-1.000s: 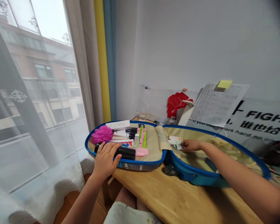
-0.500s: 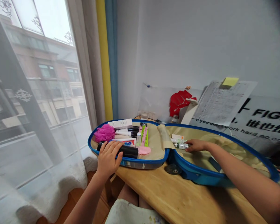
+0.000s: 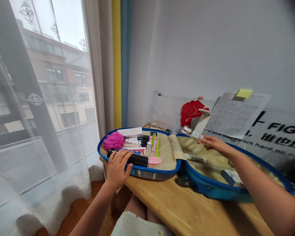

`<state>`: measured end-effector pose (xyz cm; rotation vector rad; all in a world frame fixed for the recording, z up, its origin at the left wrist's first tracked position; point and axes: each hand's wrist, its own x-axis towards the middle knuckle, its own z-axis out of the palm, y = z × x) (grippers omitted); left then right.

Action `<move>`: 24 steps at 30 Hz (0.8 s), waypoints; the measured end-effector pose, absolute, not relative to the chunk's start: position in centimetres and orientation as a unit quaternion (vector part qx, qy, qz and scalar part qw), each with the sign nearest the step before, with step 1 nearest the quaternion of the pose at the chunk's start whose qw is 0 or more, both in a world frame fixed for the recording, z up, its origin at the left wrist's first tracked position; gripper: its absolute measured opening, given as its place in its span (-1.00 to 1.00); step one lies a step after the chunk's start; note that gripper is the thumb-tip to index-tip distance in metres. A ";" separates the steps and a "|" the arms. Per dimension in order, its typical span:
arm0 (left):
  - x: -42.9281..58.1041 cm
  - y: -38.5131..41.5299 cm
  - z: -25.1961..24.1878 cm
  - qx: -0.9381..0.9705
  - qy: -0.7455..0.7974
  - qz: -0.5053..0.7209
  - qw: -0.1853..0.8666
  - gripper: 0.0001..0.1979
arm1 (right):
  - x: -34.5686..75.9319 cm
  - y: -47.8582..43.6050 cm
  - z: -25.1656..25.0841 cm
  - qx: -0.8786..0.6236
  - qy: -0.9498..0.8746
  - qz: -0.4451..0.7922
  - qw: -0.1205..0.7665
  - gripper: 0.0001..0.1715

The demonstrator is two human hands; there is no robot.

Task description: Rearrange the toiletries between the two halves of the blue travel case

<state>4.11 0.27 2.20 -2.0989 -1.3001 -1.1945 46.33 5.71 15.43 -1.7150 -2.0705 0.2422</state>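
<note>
Two grips: left hand (image 3: 119, 168) on a black cylindrical bottle (image 3: 137, 160), right hand (image 3: 215, 143) on a slim clear bottle (image 3: 191, 133)

The left hand's fingers curl closed over the black cylindrical bottle, which lies on its side in the left half of an open blue-rimmed travel case (image 3: 157, 169). The right hand's fingertips pinch the slim clear bottle together, holding it up in the air above the far rim of the case's right half. Around the black bottle lie a bright pink mesh loofah (image 3: 114, 141), a white rectangular carton (image 3: 130, 132), a pink oval pad (image 3: 154, 160) just beside its cap, and upright pink and green tubes (image 3: 154, 147). A white tube (image 3: 195, 159) and a blue-and-white box (image 3: 232, 178) lie in the right half, below the right hand. The case sits on a pale wooden table (image 3: 177, 209).
</note>
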 end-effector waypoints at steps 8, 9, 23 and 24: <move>4.1 0.3 2.2 -0.751 -0.459 -0.432 0.197 -0.63 | 31.8 7.4 15.5 -0.482 -0.839 0.207 0.144 -0.41; 4.1 0.3 2.2 -0.751 -0.460 -0.431 0.196 -0.63 | 30.0 7.6 14.9 -0.464 -0.855 0.190 0.130 -0.46; 4.4 0.2 2.4 -0.743 -0.452 -0.452 0.197 -0.64 | 22.5 9.9 9.9 -0.459 -0.865 0.159 0.126 -0.45; 4.4 0.3 2.3 -0.744 -0.452 -0.451 0.195 -0.64 | 22.7 10.0 10.0 -0.460 -0.863 0.162 0.133 -0.47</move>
